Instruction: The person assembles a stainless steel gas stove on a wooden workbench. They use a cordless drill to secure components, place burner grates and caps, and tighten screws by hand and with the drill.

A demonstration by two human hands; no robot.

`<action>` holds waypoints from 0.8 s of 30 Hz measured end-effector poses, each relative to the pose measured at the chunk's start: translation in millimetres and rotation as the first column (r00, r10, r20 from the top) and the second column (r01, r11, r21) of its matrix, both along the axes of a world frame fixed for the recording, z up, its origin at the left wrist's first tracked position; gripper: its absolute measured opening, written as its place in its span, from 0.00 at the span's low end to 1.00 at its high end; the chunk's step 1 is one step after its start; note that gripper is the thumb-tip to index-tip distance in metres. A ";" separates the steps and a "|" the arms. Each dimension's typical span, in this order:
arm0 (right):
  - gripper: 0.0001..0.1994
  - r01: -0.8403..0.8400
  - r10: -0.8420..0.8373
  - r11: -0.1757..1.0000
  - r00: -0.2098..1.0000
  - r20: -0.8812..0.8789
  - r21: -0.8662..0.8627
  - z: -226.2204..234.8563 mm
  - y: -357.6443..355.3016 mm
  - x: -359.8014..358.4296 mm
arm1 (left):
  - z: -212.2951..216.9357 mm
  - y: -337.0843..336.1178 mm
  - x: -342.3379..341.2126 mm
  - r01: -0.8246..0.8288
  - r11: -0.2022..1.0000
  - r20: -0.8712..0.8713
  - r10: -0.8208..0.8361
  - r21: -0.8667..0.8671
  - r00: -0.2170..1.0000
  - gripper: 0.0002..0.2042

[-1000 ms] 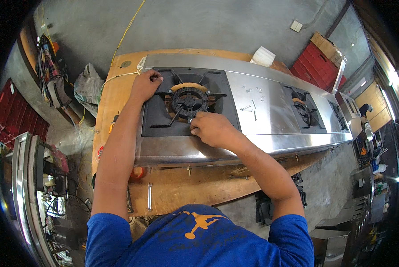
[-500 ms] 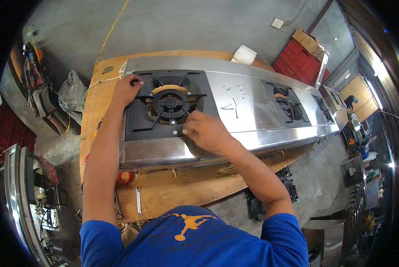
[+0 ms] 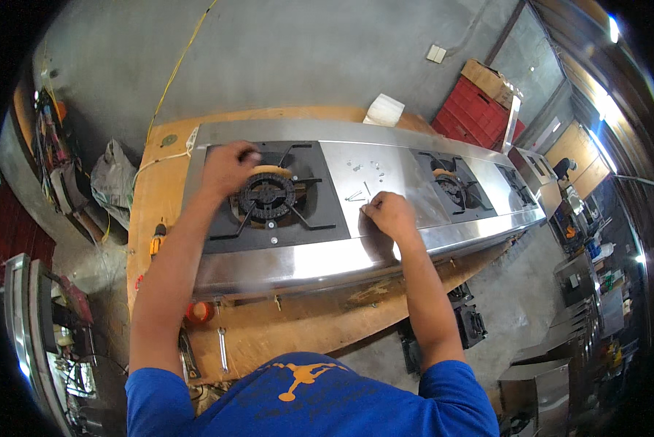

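Note:
A long stainless-steel gas stove [image 3: 298,264] lies across the bench, with a black burner plate [image 3: 308,226] at its left end. In the plate's middle sits a round dark burner [image 3: 266,197], with pan-support arms around it. My left hand [image 3: 228,169], slightly blurred, hovers over the plate's far left part with its fingers curled together; whatever they hold is hidden. On the steel top right of the plate, my right hand [image 3: 391,213] has its fingertips pinched beside several loose screws [image 3: 354,196]. I cannot make out what is in the pinch. Small metal pieces [image 3: 376,165] lie farther back.
Two more burners, a middle one [image 3: 452,188] and a far right one [image 3: 514,182], continue along the stove. On the wooden bench [image 3: 298,320] lie a wrench [image 3: 223,351], an orange-red round object [image 3: 199,312] and an orange-and-black tool [image 3: 157,239]. A red crate [image 3: 472,109] stands behind.
My right hand has moved from the burner plate's front right to the screws on the steel top. My left hand has shifted inward from the plate's far left corner. The view has shifted slightly.

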State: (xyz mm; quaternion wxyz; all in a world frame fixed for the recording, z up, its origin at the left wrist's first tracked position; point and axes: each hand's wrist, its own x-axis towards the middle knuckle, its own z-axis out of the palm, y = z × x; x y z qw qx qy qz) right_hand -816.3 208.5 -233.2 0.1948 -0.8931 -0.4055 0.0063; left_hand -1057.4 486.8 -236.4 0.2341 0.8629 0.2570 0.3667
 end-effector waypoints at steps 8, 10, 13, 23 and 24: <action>0.11 0.011 -0.088 0.938 0.974 0.210 0.345 -33.6 -9.9 -13.2 | 14.2 -64.1 153.0 0.318 0.941 -0.457 -0.236 0.112 0.858 0.15; 0.10 0.064 -0.124 0.887 0.987 0.103 0.457 -36.9 -10.3 -7.3 | 9.4 -71.1 182.3 0.216 0.972 -0.443 -0.153 0.096 0.884 0.16; 0.09 0.095 -0.081 0.817 0.995 -0.050 0.569 -38.3 -11.1 0.2 | 5.2 -72.6 208.6 0.118 0.988 -0.484 -0.057 0.096 0.873 0.17; 0.08 0.157 0.001 0.712 0.974 -0.224 0.685 -33.7 -16.2 2.2 | 4.1 -46.3 261.6 0.012 0.999 -0.687 -0.031 -0.033 0.726 0.17; 0.08 0.155 -0.004 0.704 0.977 -0.214 0.693 -33.8 -15.6 2.6 | 7.8 -43.1 263.5 0.022 0.997 -0.744 -0.069 -0.073 0.664 0.16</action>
